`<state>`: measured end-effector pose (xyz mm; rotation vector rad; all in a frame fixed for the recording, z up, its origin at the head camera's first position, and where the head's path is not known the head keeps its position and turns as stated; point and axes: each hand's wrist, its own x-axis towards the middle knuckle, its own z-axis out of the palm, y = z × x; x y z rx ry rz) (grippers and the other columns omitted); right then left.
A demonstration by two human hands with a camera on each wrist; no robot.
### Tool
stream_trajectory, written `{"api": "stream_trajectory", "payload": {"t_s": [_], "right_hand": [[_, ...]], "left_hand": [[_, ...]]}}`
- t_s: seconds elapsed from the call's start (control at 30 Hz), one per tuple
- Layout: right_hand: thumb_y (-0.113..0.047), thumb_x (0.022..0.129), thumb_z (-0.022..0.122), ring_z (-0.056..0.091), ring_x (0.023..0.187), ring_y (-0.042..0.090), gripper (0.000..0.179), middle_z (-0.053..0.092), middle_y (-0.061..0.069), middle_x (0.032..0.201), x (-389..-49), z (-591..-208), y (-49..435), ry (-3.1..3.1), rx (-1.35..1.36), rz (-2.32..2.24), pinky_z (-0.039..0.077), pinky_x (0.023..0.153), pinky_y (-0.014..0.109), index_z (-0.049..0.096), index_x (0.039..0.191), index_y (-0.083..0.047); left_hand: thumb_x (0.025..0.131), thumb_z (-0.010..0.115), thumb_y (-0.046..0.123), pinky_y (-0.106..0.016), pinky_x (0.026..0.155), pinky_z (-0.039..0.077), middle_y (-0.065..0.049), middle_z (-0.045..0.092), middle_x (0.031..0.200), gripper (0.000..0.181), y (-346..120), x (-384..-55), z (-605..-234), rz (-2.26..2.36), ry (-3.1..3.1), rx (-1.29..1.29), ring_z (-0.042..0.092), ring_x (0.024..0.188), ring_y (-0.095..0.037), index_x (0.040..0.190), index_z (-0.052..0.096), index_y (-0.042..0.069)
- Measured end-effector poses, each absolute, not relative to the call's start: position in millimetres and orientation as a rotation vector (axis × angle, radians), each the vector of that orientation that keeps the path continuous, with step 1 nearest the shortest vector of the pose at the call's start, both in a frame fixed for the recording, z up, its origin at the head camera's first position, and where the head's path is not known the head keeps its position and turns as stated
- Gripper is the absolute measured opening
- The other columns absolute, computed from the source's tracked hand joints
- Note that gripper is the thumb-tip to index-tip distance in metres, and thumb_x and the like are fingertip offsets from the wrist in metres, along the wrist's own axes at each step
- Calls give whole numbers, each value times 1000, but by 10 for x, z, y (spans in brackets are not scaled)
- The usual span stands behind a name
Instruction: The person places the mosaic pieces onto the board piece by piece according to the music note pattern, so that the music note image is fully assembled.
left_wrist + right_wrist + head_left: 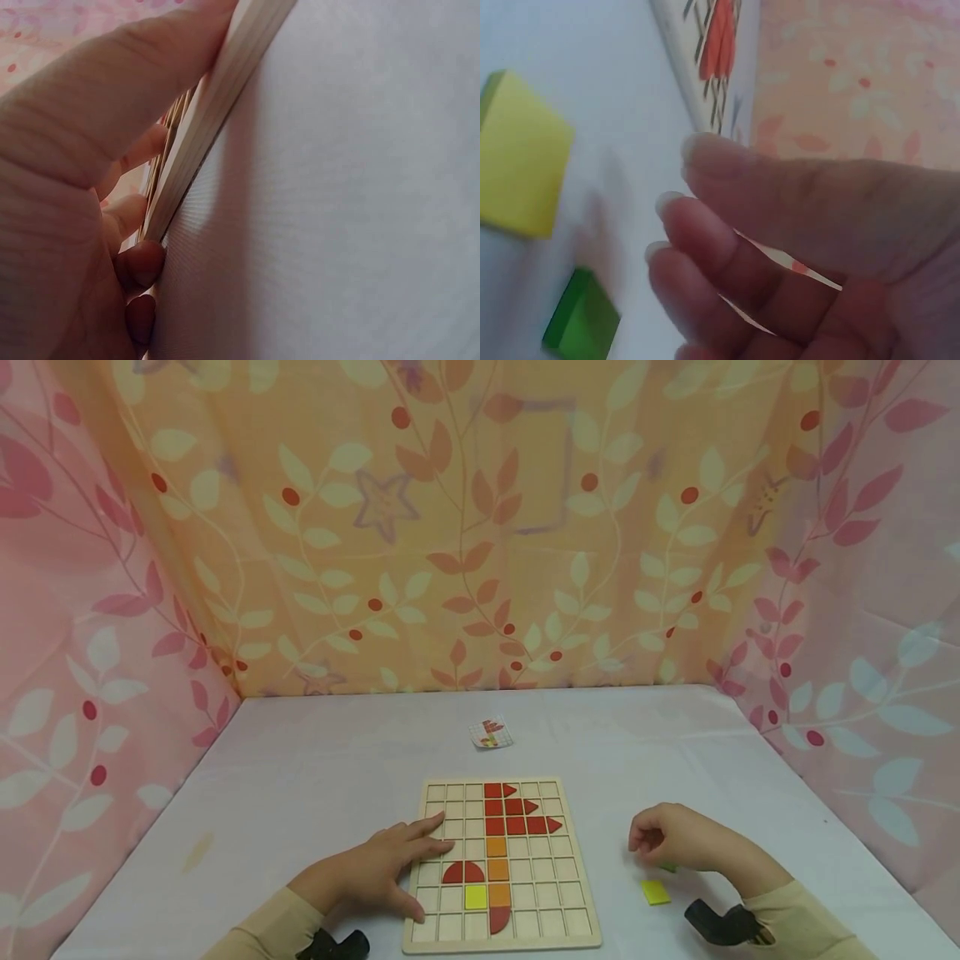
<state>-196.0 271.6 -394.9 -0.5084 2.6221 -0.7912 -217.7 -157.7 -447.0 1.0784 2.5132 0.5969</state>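
Observation:
A wooden grid board [551, 893] lies on the white table, with red, orange and yellow tiles set in its squares. My left hand [378, 867] rests along the board's left edge, thumb and fingers spread, touching the rim [202, 120]. To the right of the board, my right hand [686, 842] hovers with fingers loosely bent; in the right wrist view nothing shows between thumb and fingertips. Below it lie a loose yellow square tile [655, 892] and a green tile [585, 319], the latter mostly hidden by the hand in the head view.
Behind the board lies a small picture card [491, 733] with a printed coloured pattern on a grid. Patterned cloth [465, 527] hangs at the back and both sides of the table. Black wrist devices [722, 923] sit at both sleeves.

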Motion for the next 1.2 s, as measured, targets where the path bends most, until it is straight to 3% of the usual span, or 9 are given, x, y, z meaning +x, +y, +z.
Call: {"api": "stream_trajectory", "payload": {"t_s": [0.3, 0.63, 1.0, 1.2], "right_hand": [[-8, 63, 80, 43, 57, 7, 29, 48, -6, 61, -1819, -4053, 2846, 2587, -564, -651, 34, 51, 24, 56, 75, -19], [-11, 60, 81, 41, 57, 3, 30, 45, -11, 57, -1808, -4118, 2797, 2643, -678, -626, 33, 51, 22, 54, 68, -19], [-7, 66, 75, 43, 58, 2, 25, 46, -12, 60, -1898, -4037, 2662, 2634, -704, -626, 35, 50, 22, 52, 68, -18], [-6, 71, 74, 44, 58, 4, 21, 47, -11, 61, -2038, -3912, 2454, 2659, -732, -649, 37, 51, 22, 60, 74, -21]], "left_hand": [[65, 66, 65, -63, 98, 20, -1, 11, 153, 85, -1587, -2180, -4469, 596, 2517, 1090, 22, 133, -38, 139, 36, 36], [65, 65, 65, -63, 97, 22, 1, 12, 153, 84, -1599, -2171, -4513, 605, 2516, 1081, 23, 132, -40, 139, 35, 39], [64, 64, 67, -61, 97, 24, 1, 12, 153, 86, -1585, -2167, -4521, 587, 2537, 1094, 25, 132, -38, 139, 35, 39], [64, 64, 67, -62, 97, 22, 1, 11, 153, 85, -1583, -2182, -4517, 600, 2514, 1077, 23, 133, -38, 139, 34, 40]]}}
